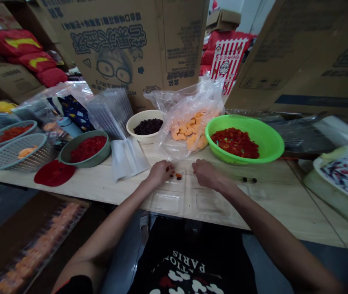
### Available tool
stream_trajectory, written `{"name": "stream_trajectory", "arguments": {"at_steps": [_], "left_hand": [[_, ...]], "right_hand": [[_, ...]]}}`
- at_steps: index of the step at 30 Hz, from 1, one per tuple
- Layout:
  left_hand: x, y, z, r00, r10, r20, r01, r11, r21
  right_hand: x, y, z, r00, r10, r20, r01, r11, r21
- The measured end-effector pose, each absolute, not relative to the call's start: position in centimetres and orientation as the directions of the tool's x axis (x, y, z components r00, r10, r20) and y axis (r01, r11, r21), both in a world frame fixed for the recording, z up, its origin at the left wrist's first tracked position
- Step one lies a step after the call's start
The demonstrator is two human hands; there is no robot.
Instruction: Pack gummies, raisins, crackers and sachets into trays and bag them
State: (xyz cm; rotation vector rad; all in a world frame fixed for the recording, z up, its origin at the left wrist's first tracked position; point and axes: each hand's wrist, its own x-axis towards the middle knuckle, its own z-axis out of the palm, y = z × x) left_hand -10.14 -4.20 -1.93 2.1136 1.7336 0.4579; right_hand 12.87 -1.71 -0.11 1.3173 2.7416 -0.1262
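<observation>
My left hand (pixel 160 173) is closed in a pinch at the upper left of a clear plastic tray (pixel 167 201). Small dark pieces (pixel 178 177) and an orange piece lie in that tray, just right of the fingertips. What the fingers hold, if anything, is too small to tell. Across from it, my right hand (pixel 206 174) is curled shut over the neighbouring clear tray (pixel 208 202), and its grip is hidden. Behind the hands, a clear bag (pixel 174 149) spills orange gummy-like pieces (pixel 192 128). A bright green basin (pixel 271 143) of red pieces stands beyond my right hand.
Left of the bag are a cream bowl (pixel 129 125) of dark pieces, stacked clear trays (pixel 109 112), a grey-green bowl (pixel 85 163) of red pieces and a perforated basket (pixel 5 159). Two dark pieces (pixel 249 180) lie at right, near a white tub (pixel 323 179). Large cartons (pixel 174 45) stand behind.
</observation>
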Motion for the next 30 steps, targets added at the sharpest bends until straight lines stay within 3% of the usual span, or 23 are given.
{"name": "stream_trajectory", "arguments": {"at_steps": [4, 10, 17, 23, 28, 30], "left_hand": [[-10.4, -3.7, -1.4, 0.134, 0.991, -0.007, 0.816, -0.106, 0.569], [-12.8, -2.5, 0.0, 0.012, 1.000, -0.028, 0.819, 0.006, 0.574], [-11.0, -3.1, -0.8, 0.166, 0.981, -0.102, 0.839, -0.086, 0.538], [-12.2, -2.9, -0.9, 0.081, 0.995, -0.057, 0.831, -0.036, 0.555], [-16.0, -4.5, 0.0, -0.009, 1.000, -0.024, 0.809, 0.022, 0.588], [-16.9, -5.4, 0.1, -0.036, 0.999, -0.039, 0.771, 0.053, 0.634]], "right_hand": [[13.4, -0.9, -0.6, -0.622, 0.766, -0.159, 0.782, 0.617, -0.085], [12.4, -0.4, -0.1, -0.628, 0.770, -0.110, 0.764, 0.583, -0.278], [7.2, -2.8, -0.2, -0.671, 0.727, -0.144, 0.741, 0.657, -0.138], [6.7, -3.1, -0.8, -0.642, 0.761, -0.098, 0.767, 0.636, -0.085], [7.8, -1.9, -0.3, -0.597, 0.791, -0.130, 0.796, 0.566, -0.214], [9.5, -0.7, 0.0, -0.559, 0.823, -0.097, 0.797, 0.501, -0.339]]}}
